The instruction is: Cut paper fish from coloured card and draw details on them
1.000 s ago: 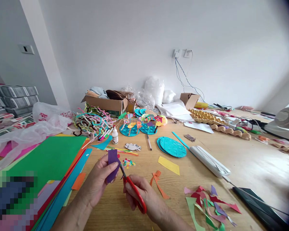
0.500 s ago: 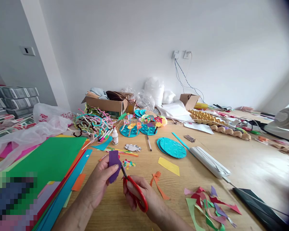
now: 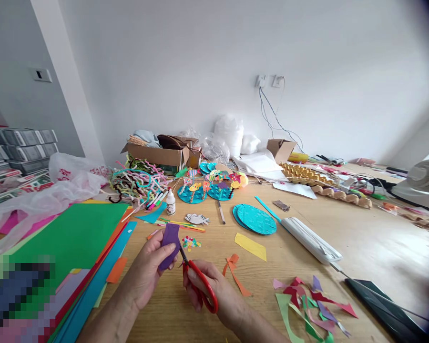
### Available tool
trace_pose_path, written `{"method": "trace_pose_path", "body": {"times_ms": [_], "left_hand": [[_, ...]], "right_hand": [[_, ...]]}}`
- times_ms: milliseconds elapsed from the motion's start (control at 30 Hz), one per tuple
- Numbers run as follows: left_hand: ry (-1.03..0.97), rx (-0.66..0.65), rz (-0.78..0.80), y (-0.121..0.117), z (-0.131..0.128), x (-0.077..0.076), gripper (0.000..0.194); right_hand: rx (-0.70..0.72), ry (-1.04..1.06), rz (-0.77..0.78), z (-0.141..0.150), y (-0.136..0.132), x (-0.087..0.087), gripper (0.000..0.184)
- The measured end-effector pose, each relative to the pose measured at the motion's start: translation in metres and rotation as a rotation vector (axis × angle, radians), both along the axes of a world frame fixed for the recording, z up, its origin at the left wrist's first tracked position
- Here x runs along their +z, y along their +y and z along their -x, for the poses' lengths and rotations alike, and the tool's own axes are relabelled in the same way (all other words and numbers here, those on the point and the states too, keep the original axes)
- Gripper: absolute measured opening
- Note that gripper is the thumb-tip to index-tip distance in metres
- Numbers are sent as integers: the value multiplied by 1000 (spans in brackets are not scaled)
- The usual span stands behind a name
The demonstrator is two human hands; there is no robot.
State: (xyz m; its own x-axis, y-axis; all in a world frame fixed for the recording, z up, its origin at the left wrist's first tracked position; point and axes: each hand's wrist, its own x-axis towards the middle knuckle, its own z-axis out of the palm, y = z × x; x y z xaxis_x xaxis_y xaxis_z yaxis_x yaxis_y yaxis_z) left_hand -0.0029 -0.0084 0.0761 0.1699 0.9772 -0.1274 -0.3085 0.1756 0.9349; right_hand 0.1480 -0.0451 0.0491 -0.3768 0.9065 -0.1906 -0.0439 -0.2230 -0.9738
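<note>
Head view: my left hand (image 3: 147, 269) pinches purple paper (image 3: 171, 234), my right hand (image 3: 222, 289) grips red scissors (image 3: 200, 276); cutting looks underway, unfinished.

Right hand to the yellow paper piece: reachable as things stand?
Likely yes: the yellow paper piece lies uncovered, close to the right hand, with only orange scraps near the path. But the red scissors it holds may hamper grasping.

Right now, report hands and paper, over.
Left hand holding purple paper. Right hand gripping red-handled scissors, blades at paper's edge. Colored dots beyond, not blocking.
</note>
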Motion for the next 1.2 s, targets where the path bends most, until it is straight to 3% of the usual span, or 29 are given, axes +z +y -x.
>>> {"method": "trace_pose_path", "body": {"times_ms": [167,467,733,933,1100,1200], "left_hand": [[-76,196,16,5,0,3,40],[-87,176,38,5,1,2,39],[80,79,-116,3,-3,-8,28],[48,96,-147,1,-7,-8,27],[-122,276,-211,11,4,-7,19],[-189,352,-233,15,10,-6,21]], "right_hand": [[-3,-32,5,1,-2,4,44],[-23,90,-6,1,0,-4,52],[-356,128,-160,0,2,0,40],[-231,85,-99,1,0,7,30],[-157,58,10,-2,4,-6,43],[-321,145,-5,-5,9,-11,44]]}}
